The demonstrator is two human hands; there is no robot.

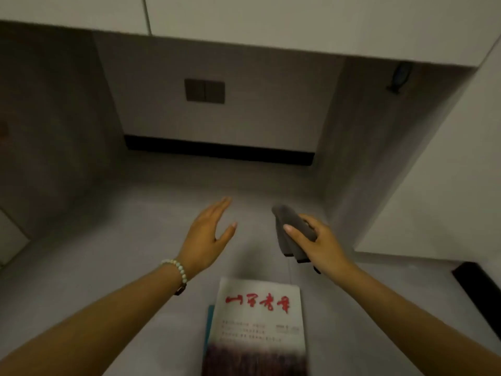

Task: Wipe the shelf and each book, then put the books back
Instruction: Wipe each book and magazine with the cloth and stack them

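A white book with red characters on its cover [257, 318] lies flat at the bottom centre, on top of a blue-edged book [209, 321] that only shows a strip at its left. My right hand [317, 242] grips a folded grey cloth [292, 229] above and beyond the books. My left hand [211, 234] hovers with straight fingers, palm turned toward the right, holding nothing. Both hands are over the grey shelf surface [135, 240], apart from the books.
The shelf is a grey recess with a back wall carrying a dark double switch plate [204, 90] and a black strip [217, 150] along its foot. White cabinet fronts [271, 20] hang above. A white panel [433, 185] closes the right side.
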